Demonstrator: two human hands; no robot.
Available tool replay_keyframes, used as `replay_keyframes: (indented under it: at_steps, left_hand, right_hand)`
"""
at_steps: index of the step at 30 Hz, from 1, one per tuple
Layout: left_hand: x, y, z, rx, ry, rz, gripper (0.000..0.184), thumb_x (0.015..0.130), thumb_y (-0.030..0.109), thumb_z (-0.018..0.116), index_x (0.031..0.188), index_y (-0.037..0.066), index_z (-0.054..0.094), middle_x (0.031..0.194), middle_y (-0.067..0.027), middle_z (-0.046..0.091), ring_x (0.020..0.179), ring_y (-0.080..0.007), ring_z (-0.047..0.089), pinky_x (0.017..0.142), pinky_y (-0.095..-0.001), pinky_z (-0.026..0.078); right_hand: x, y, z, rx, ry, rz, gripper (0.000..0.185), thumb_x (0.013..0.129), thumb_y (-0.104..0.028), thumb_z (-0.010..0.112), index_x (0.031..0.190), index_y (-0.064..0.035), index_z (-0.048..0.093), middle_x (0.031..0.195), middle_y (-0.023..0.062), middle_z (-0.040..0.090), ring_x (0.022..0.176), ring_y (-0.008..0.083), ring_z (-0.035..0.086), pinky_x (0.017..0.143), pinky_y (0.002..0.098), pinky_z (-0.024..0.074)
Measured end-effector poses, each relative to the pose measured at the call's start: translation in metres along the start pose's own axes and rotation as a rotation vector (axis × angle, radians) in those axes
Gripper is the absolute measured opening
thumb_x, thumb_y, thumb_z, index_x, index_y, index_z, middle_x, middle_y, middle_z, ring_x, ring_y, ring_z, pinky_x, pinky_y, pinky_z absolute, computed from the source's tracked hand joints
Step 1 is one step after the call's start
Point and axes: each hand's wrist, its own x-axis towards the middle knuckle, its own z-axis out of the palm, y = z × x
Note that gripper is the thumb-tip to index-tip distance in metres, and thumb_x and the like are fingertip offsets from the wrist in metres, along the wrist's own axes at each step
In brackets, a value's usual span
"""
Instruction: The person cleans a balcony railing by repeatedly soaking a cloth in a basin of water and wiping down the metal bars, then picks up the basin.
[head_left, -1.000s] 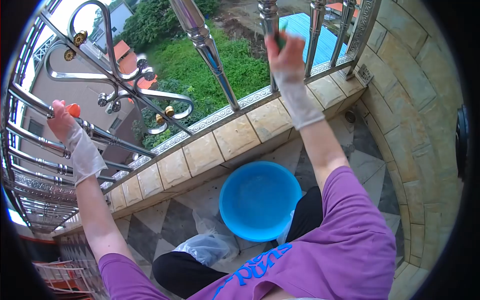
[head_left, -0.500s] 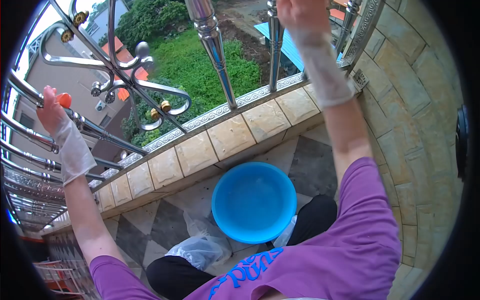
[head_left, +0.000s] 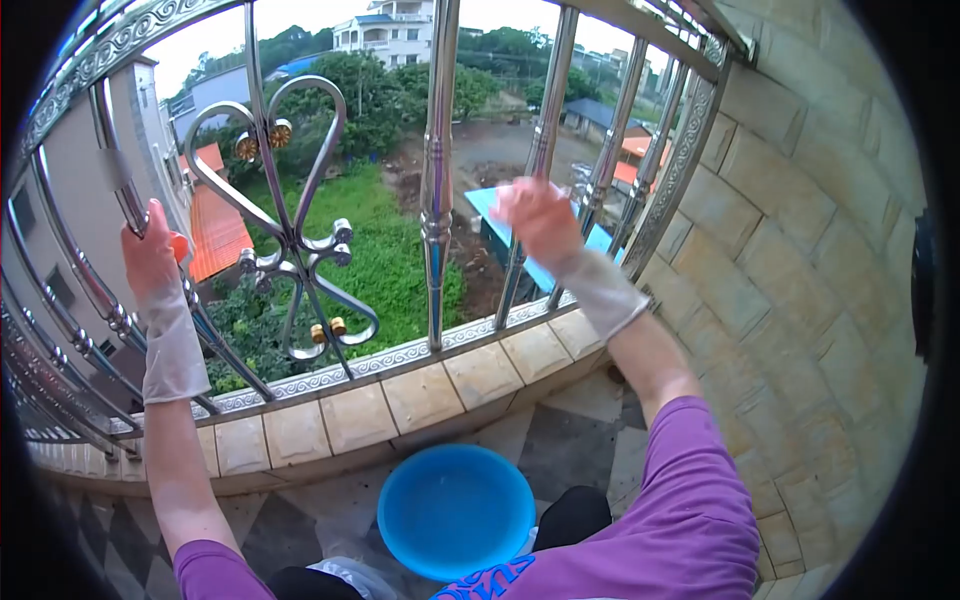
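At the left, my left hand (head_left: 150,262), in a thin translucent glove, is closed around an upright metal railing bar (head_left: 120,180). A small orange-red object (head_left: 181,248) shows at its side; I cannot make out its kind. My right hand (head_left: 540,222), gloved the same way, is curled in front of a shiny metal baluster (head_left: 548,120). Its fingers are blurred, and what they hold, if anything, is hidden. Between the hands stand a thicker post (head_left: 437,180) and a curled metal ornament (head_left: 290,240) with gold and silver knobs.
A blue basin (head_left: 457,510) sits on the checkered floor below. A tiled ledge (head_left: 390,405) runs under the railing, and a tiled wall (head_left: 800,300) rises at the right. Beside the basin lies a translucent plastic bag (head_left: 355,575). Greenery and buildings lie beyond the railing.
The view has tilted up, showing more of the railing and the yard. My right hand appears lower and further left, in front of a baluster. My left hand stays at the left railing.
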Motion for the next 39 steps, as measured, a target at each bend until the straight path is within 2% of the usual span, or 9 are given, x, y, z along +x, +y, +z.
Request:
replay_keyframes:
  at_steps: [2, 6, 12, 17, 19, 23, 28, 34, 39]
  left_hand:
    - [-0.002, -0.002, 0.003, -0.004, 0.031, 0.051, 0.046, 0.088, 0.051, 0.057, 0.085, 0.005, 0.055, 0.064, -0.0038, 0.058, 0.055, -0.0138, 0.053, 0.053, -0.0292, 0.042]
    - [0.011, -0.023, 0.004, 0.059, 0.056, 0.154, 0.042, 0.089, 0.048, 0.057, 0.085, 0.005, 0.055, 0.063, -0.004, 0.057, 0.053, -0.0134, 0.053, 0.051, -0.0278, 0.041]
    - [0.001, -0.004, 0.001, -0.017, 0.018, 0.009, 0.041, 0.09, 0.046, 0.057, 0.087, 0.006, 0.054, 0.064, -0.0039, 0.057, 0.054, -0.0131, 0.053, 0.051, -0.0277, 0.041]
    - [0.002, -0.003, 0.006, -0.076, -0.008, 0.101, 0.033, 0.091, 0.038, 0.056, 0.082, 0.006, 0.052, 0.062, -0.0021, 0.053, 0.053, -0.0124, 0.051, 0.05, -0.0282, 0.04]
    - [0.0, -0.007, 0.008, -0.106, -0.03, 0.15, 0.032, 0.092, 0.034, 0.055, 0.075, 0.007, 0.051, 0.06, -0.0006, 0.049, 0.053, -0.0109, 0.048, 0.05, -0.0283, 0.037]
    - [0.011, -0.003, -0.006, -0.08, -0.204, 0.152, 0.036, 0.09, 0.023, 0.049, 0.059, 0.009, 0.04, 0.055, 0.0038, 0.037, 0.05, -0.006, 0.038, 0.045, -0.0283, 0.029]
    - [0.002, 0.0, -0.001, 0.011, -0.131, 0.1, 0.031, 0.09, 0.02, 0.046, 0.061, 0.01, 0.041, 0.053, 0.0031, 0.038, 0.046, -0.0075, 0.041, 0.042, -0.0292, 0.031]
    - [0.008, -0.012, -0.002, 0.264, -0.192, -0.071, 0.009, 0.098, 0.021, 0.041, 0.097, 0.012, 0.041, 0.075, -0.002, 0.049, 0.071, -0.0174, 0.059, 0.064, -0.0299, 0.045]
    - [0.082, -0.145, 0.021, 0.502, -0.066, 0.707, 0.019, 0.092, 0.025, 0.048, 0.087, 0.007, 0.05, 0.066, -0.0039, 0.054, 0.059, -0.0161, 0.058, 0.053, -0.0357, 0.045]
  right_hand:
    - [0.071, 0.05, -0.027, -0.18, 0.11, -0.128, 0.019, 0.085, -0.017, 0.056, 0.099, -0.0191, 0.068, 0.093, 0.0001, 0.066, 0.092, 0.0222, 0.063, 0.07, 0.0372, 0.0532]
    - [0.191, 0.073, -0.082, 0.101, -0.049, 0.565, 0.025, 0.078, 0.001, 0.063, 0.1, -0.0108, 0.067, 0.09, 0.0041, 0.066, 0.077, 0.023, 0.064, 0.069, 0.0344, 0.0527]
    - [0.088, 0.041, -0.036, -0.221, 0.408, -0.003, 0.027, 0.08, -0.01, 0.068, 0.107, -0.0121, 0.063, 0.087, 0.0083, 0.064, 0.072, 0.0286, 0.062, 0.06, 0.0375, 0.0469]
    - [-0.031, -0.008, 0.019, 0.092, 0.439, 0.425, 0.035, 0.079, -0.008, 0.072, 0.11, -0.009, 0.056, 0.098, 0.0104, 0.058, 0.088, 0.0314, 0.058, 0.08, 0.0397, 0.0468]
    - [-0.049, 0.015, 0.06, 1.04, 0.759, 0.719, 0.033, 0.082, -0.011, 0.072, 0.108, -0.0067, 0.053, 0.097, 0.0105, 0.058, 0.088, 0.0268, 0.056, 0.079, 0.0361, 0.0456]
    - [0.042, 0.074, -0.015, 0.356, 0.899, 0.66, 0.028, 0.084, -0.009, 0.067, 0.106, -0.0028, 0.051, 0.098, 0.01, 0.058, 0.082, 0.0213, 0.056, 0.073, 0.0353, 0.0457]
    - [0.184, 0.15, -0.099, 1.405, 1.483, 1.067, 0.025, 0.08, -0.009, 0.065, 0.105, -0.0056, 0.059, 0.094, 0.0121, 0.061, 0.081, 0.0211, 0.058, 0.075, 0.0346, 0.0488]
    - [0.21, 0.14, -0.1, 1.127, 0.862, 1.011, 0.029, 0.082, -0.012, 0.067, 0.108, -0.0042, 0.058, 0.094, 0.011, 0.061, 0.077, 0.0222, 0.059, 0.073, 0.0361, 0.0492]
    - [0.186, 0.102, -0.09, 0.62, 0.564, 0.82, 0.032, 0.083, -0.014, 0.068, 0.112, -0.003, 0.057, 0.094, 0.0101, 0.062, 0.073, 0.0232, 0.059, 0.071, 0.0374, 0.0494]
